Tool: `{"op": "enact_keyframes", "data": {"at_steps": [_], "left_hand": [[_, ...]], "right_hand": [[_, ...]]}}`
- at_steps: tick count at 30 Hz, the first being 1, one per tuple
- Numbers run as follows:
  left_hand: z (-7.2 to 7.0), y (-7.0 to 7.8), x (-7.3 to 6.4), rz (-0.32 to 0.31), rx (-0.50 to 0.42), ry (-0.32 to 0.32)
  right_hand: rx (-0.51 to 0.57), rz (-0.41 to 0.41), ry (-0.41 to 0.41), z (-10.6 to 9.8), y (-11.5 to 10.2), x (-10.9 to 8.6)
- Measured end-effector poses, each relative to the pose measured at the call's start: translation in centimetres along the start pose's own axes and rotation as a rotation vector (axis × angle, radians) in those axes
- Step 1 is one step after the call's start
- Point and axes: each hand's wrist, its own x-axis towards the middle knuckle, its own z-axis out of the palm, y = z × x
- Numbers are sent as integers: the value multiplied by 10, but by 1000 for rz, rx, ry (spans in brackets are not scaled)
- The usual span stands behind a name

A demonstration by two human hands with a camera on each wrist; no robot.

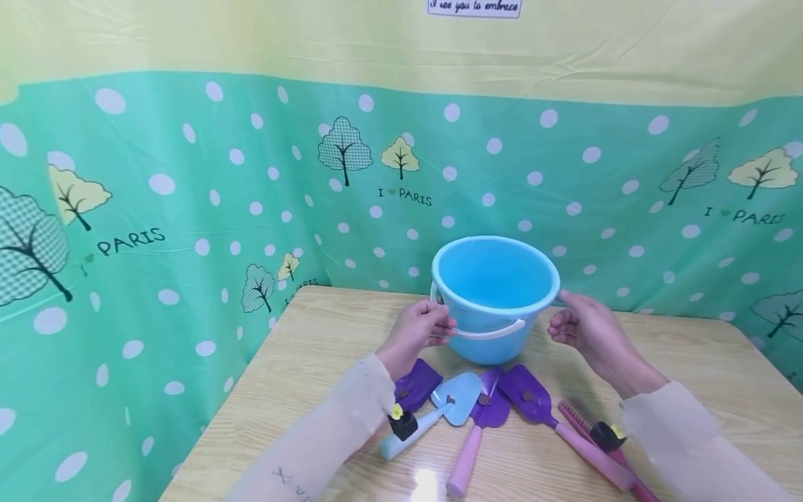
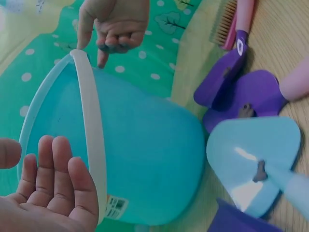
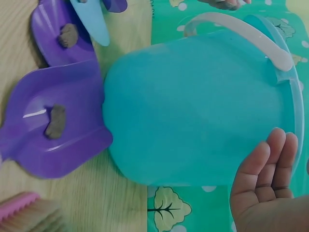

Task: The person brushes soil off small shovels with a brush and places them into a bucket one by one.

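A light-blue bucket stands upright at the back of the table, its white handle lowered across the front. My left hand is at the bucket's left front, fingertips right at the handle; in the left wrist view its fingers extend loosely beside the rim. My right hand is at the right side, one digit at the rim, the other fingers loosely bent beside the wall. In front lie purple shovels with pink handles and a light-blue shovel. Small brown-grey lumps sit in their blades.
A pink-handled brush lies beside the rightmost shovel, partly under my right forearm. Another purple shovel is partly covered by my left forearm. A green and yellow printed curtain hangs behind and left of the wooden table.
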Motion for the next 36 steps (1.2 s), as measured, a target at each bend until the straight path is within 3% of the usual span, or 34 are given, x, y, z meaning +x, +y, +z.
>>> {"op": "enact_keyframes", "data": {"at_steps": [10,21,36], "left_hand": [[-20,-6,-15,40,165,-21],[-48,-14,-39,40,358,-60],[-81,-21,-68,50,514,-91]], "right_hand": [[-163,2,-15,-10,7,-18],[-370,19,-8,-23,20,-41],[-586,42,5,-36,33,-71]]}}
